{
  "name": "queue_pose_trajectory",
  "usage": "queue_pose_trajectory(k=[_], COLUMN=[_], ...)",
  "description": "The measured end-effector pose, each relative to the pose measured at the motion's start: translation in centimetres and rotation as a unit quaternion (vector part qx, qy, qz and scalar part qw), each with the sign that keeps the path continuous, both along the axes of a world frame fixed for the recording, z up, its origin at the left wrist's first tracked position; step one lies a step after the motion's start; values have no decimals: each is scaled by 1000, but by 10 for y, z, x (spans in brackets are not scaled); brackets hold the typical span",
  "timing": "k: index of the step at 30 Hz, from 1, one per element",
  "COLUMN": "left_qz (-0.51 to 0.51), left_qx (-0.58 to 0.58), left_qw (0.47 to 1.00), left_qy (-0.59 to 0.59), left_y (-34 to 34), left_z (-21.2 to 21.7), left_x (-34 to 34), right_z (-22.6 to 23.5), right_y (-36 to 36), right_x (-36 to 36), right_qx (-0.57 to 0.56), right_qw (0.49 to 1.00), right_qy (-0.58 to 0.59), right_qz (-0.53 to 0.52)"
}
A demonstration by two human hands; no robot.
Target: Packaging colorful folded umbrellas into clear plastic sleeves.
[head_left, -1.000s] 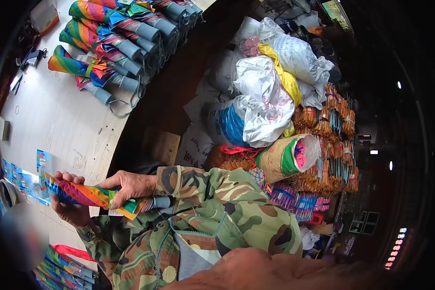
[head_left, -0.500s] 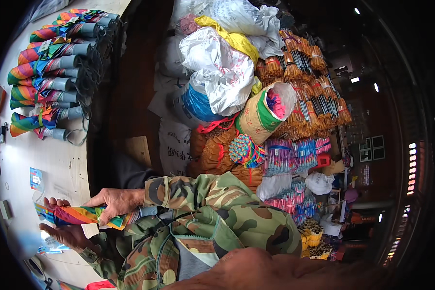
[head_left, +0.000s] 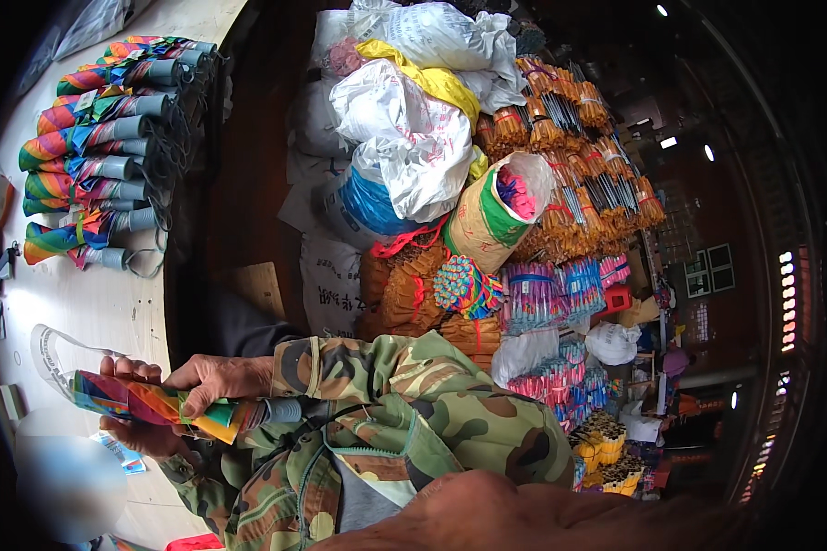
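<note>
A folded rainbow-coloured umbrella [head_left: 152, 401] with a grey handle [head_left: 283, 410] lies across both my hands at the lower left, over the pale table's edge. My right hand [head_left: 222, 378] is closed around it from above, its thumb pressed on the fabric. Below it, my left hand [head_left: 144, 437] supports the umbrella from underneath, fingers curled round with their tips showing on the far side; the palm is hidden. A clear printed plastic strip [head_left: 50, 360] loops out beside the umbrella's coloured end, next to my left fingertips.
A row of folded rainbow umbrellas [head_left: 92, 142] with grey handles lies on the table [head_left: 129, 317]. Beyond stand white sacks [head_left: 413, 138], an open sack [head_left: 496, 211] of pink fabric, orange-wrapped bundles [head_left: 579, 184] and bundles of colourful umbrellas [head_left: 538, 298]. Small tools sit along the table's far side.
My left hand has moved right along the umbrella and curled more closely around it. The plastic strip now stands up in a loop. My right hand keeps its hold.
</note>
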State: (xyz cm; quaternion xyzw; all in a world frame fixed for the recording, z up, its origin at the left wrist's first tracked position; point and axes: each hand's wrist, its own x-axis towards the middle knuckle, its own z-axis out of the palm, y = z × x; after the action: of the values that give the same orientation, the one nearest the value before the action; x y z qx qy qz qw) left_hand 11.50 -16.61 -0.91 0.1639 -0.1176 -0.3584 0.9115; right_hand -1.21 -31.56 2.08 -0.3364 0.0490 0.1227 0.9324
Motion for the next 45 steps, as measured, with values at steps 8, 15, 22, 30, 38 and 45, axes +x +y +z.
queue_pose_trajectory(k=[8, 15, 22, 30, 38, 45], left_qz=[106, 63, 103, 105, 80, 109], left_qx=[278, 314, 352, 307, 298, 436], left_qw=[947, 940, 918, 934, 942, 893], left_qy=[125, 122, 152, 148, 136, 6], left_y=[23, 13, 27, 57, 47, 56], left_z=[-34, -27, -16, -33, -33, -2], left_x=[44, 29, 20, 7, -58, -71], right_z=[-13, -15, -27, -34, -24, -15], right_y=[19, 46, 41, 49, 43, 54], right_x=[-1, -6, 2, 8, 7, 11], right_qx=[-466, -824, -774, -724, -637, -607], right_qw=[870, 492, 564, 644, 741, 771], right_qy=[-123, -237, -257, -210, -99, -71], right_qz=[-104, -148, -129, -129, -190, -181])
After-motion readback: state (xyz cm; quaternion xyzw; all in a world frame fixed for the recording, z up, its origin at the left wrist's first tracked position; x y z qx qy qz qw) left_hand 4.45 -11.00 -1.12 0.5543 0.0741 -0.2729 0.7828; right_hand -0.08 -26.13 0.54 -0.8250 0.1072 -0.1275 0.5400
